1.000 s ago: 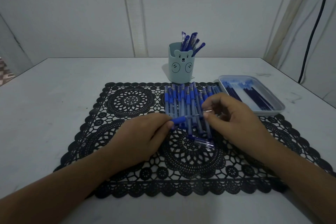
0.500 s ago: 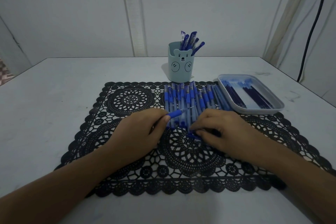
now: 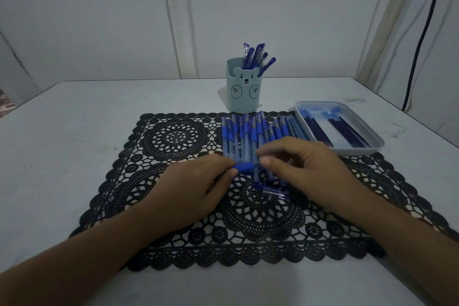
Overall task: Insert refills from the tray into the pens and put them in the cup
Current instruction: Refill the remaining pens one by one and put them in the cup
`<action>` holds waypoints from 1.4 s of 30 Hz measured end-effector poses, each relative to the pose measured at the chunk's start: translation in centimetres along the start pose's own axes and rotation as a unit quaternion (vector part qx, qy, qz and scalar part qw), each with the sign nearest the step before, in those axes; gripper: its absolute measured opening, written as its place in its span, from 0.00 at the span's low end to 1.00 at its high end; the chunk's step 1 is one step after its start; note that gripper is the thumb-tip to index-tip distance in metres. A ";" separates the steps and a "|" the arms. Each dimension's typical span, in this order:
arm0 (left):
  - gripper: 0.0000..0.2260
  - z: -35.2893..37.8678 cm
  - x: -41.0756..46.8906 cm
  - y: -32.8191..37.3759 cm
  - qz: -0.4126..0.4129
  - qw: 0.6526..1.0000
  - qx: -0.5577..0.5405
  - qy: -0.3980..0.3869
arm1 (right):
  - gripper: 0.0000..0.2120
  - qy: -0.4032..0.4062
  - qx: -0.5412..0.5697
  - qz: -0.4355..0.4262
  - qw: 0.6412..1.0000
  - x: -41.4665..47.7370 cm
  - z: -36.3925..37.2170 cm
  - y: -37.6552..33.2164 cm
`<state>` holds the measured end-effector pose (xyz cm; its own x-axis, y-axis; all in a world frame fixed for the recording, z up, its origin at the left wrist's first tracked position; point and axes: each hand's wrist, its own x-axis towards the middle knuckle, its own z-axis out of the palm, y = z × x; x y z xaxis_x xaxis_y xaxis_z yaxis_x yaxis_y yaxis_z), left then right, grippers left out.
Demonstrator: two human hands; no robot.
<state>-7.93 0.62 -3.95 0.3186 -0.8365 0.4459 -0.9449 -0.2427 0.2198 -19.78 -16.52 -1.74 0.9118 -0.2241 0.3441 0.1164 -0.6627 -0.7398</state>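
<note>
**A:** Right hand (image 3: 298,169) has come up off the black lace mat (image 3: 173,206). It's now at the tip end of the blue-gripped clear plastic pen (image 3: 244,166).

**B:** Pen where?

**A:** Pinched in left hand (image 3: 196,189), just over the mat. Long axis runs left-right, tip towards the right hand, which is nearer it.

**B:** Right hand's grasp?

**A:** Fingers curled by the tip but blurred, so I cannot tell.

**B:** Around?

**A:** Row of clear blue pens (image 3: 253,131) behind. Shallow white tray (image 3: 357,150) with dark refills (image 3: 320,129) to the right. Pale bear-face cup (image 3: 244,92) further back. White desk (image 3: 74,144), grey wall.
</note>
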 end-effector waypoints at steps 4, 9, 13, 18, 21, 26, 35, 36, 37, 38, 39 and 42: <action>0.15 0.1 0.0 -0.1 -0.007 1.000 -0.003 -0.002 | 0.05 -0.019 -0.041 0.020 0.999 0.3 -0.8 0.2; 0.19 0.3 0.3 -0.7 -0.074 0.995 -0.055 0.029 | 0.06 0.088 -0.010 0.087 0.992 1.3 -4.2 2.1; 0.13 0.5 0.3 -1.1 -0.105 0.989 -0.062 0.083 | 0.07 0.243 0.060 0.119 0.961 2.1 -6.3 3.9; 0.07 0.5 0.5 -1.0 -0.157 0.979 -0.090 0.093 | 0.07 0.371 -0.173 0.037 0.912 1.8 -6.0 5.0; 0.06 0.4 0.5 -1.0 -0.156 0.979 -0.096 0.094 | 0.04 0.336 -0.301 -0.080 0.889 1.9 -4.8 5.6; 0.06 0.3 0.6 -0.9 -0.161 0.975 -0.118 0.096 | 0.02 0.228 -0.393 -0.139 0.880 2.2 -3.6 6.0; 0.10 0.3 0.5 -0.8 -0.155 0.976 -0.122 0.094 | 0.07 0.190 -0.345 -0.048 0.918 2.4 -4.1 6.3; 0.09 0.3 0.6 -0.8 -0.156 0.976 -0.121 0.093 | 0.08 0.208 -0.339 -0.015 0.917 2.7 -4.6 6.5; 0.08 0.3 0.5 -0.8 -0.156 0.976 -0.120 0.093 | 0.09 0.217 -0.347 0.029 0.912 2.9 -5.2 6.9; 0.07 0.4 0.5 -0.9 -0.155 0.976 -0.118 0.093 | 0.10 0.215 -0.364 0.082 0.903 2.9 -5.8 7.2; 0.07 0.4 0.5 -0.9 -0.153 0.977 -0.115 0.094 | 0.11 0.201 -0.381 0.138 0.892 2.9 -6.3 7.6; 0.06 0.4 0.5 -0.9 -0.147 0.979 -0.107 0.096 | 0.11 0.128 -0.378 0.249 0.883 3.0 -7.1 8.1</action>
<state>-6.91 0.22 -4.32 0.6016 -0.6338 0.4862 -0.7797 -0.3335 0.5300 -18.88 -27.65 -2.58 0.6454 -0.7120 0.2767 -0.6576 -0.7021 -0.2729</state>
